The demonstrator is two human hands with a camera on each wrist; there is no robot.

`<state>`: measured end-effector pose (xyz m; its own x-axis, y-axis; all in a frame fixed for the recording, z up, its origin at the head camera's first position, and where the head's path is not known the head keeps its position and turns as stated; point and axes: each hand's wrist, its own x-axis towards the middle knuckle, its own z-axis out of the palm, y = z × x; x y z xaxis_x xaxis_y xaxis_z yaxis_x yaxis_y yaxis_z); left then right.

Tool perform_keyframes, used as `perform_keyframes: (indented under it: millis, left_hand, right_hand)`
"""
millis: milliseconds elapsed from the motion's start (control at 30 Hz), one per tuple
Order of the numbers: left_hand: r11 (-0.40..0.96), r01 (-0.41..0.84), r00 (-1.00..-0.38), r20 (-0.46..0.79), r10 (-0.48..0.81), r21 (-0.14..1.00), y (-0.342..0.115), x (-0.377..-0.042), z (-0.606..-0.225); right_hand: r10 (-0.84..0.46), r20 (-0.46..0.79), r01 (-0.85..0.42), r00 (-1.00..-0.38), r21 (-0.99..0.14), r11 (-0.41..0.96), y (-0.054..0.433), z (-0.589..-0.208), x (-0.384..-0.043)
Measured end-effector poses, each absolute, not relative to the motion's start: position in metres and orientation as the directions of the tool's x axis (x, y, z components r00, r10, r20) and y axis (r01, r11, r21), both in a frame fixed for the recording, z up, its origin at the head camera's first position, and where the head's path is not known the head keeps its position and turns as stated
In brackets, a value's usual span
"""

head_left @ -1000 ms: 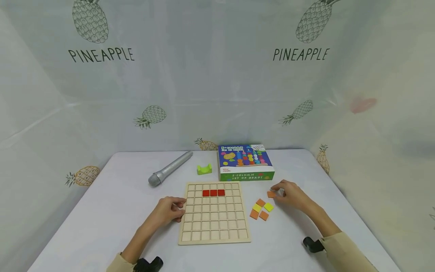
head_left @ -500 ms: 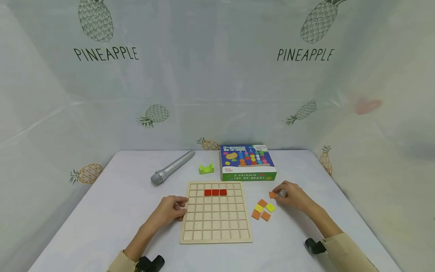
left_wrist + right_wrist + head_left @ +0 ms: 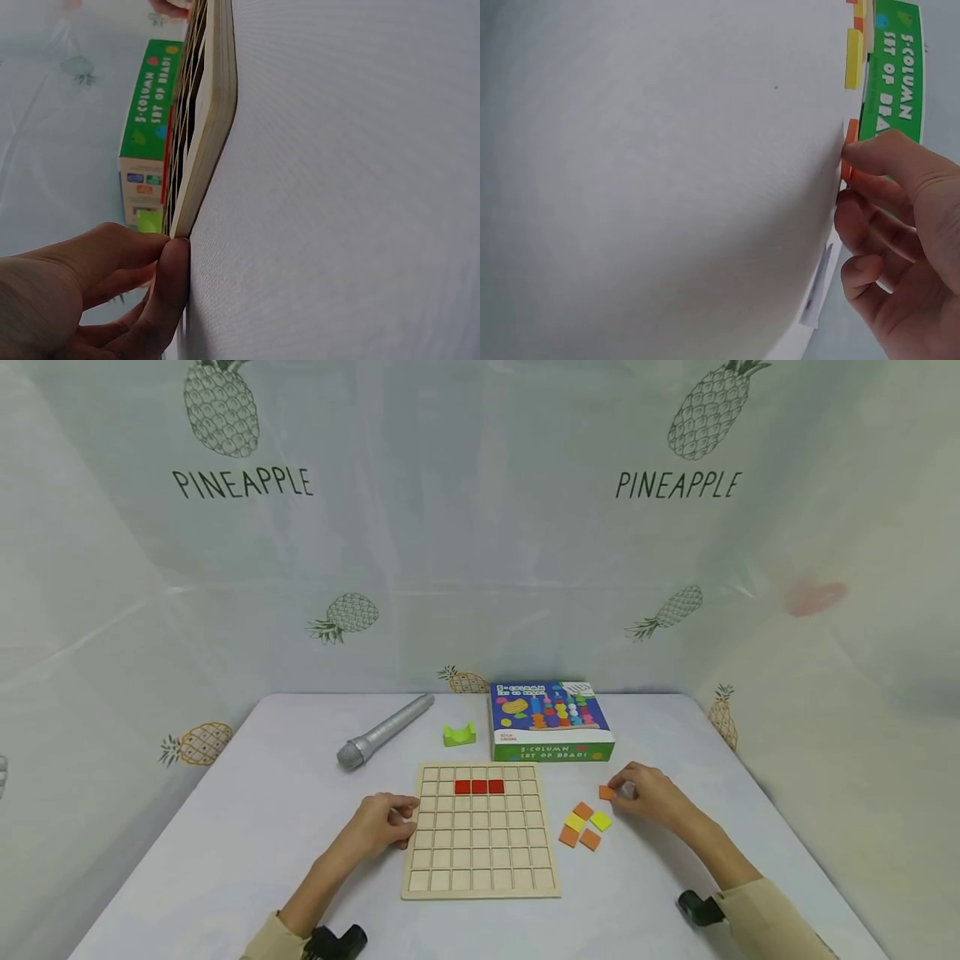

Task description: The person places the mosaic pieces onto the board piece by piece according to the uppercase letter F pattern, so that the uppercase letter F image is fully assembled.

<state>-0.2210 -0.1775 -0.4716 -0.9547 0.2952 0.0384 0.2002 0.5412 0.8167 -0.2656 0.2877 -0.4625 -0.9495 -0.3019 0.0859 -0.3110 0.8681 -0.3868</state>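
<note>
A pale wooden grid board (image 3: 482,835) lies on the table with a short row of red square tiles (image 3: 479,787) in its second row from the back. At the board's left edge, my left hand (image 3: 380,825) pinches the rim between thumb and finger; the left wrist view shows this grip close up. Right of the board, my right hand (image 3: 648,793) has its thumb and forefinger on an orange square tile (image 3: 605,792) at the tabletop. Between that hand and the board sit several loose tiles, orange (image 3: 590,840) and yellow (image 3: 601,821).
Behind the board stands a boxed bead set (image 3: 553,752). Left of it are a small green curved piece (image 3: 459,736) and a silver microphone (image 3: 384,732). A pineapple-print sheet (image 3: 480,560) hangs behind the white table (image 3: 247,827).
The whole head view has shifted slightly, so everything appears a little farther right. Both hands keep their places relative to the board and the orange tile.
</note>
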Motion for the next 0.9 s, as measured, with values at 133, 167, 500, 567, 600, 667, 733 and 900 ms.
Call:
perform_keyframes:
  millis: [133,167,500,567,600,667,733,900]
  left_hand:
    - [0.551,0.209,-0.955,0.047,0.293,0.808,-0.177,-0.223,-0.473]
    - [0.553,0.212,-0.954,0.048,0.295,0.806,-0.177,-0.224,-0.473]
    - [0.556,0.213,-0.953,0.045,0.300,0.803,-0.178,-0.225,-0.476]
    - [0.557,0.214,-0.953,0.047,0.298,0.803,-0.179,-0.225,-0.477]
    - [0.556,0.215,-0.953,0.049,0.298,0.803,-0.179,-0.225,-0.477]
    - [0.551,0.221,-0.952,0.055,0.301,0.805,-0.179,-0.225,-0.477]
    - [0.546,0.226,-0.950,0.058,0.308,0.807,-0.179,-0.225,-0.477]
    - [0.542,0.232,-0.948,0.063,0.312,0.808,-0.179,-0.225,-0.476]
  right_hand:
    - [-0.285,0.079,-0.294,-0.955,-0.371,0.881,0.287,-0.461,-0.265]
    - [-0.282,0.080,-0.292,-0.956,-0.368,0.883,0.287,-0.461,-0.265]
    - [-0.275,0.087,-0.288,-0.957,-0.366,0.885,0.285,-0.459,-0.268]
    - [-0.288,0.092,-0.301,-0.953,-0.364,0.881,0.283,-0.457,-0.269]
    - [-0.291,0.093,-0.305,-0.952,-0.367,0.879,0.282,-0.455,-0.270]
    - [-0.296,0.092,-0.308,-0.951,-0.370,0.876,0.277,-0.452,-0.271]
    - [-0.298,0.088,-0.309,-0.950,-0.372,0.875,0.271,-0.449,-0.272]
    - [-0.317,0.084,-0.325,-0.945,-0.370,0.871,0.249,-0.444,-0.274]
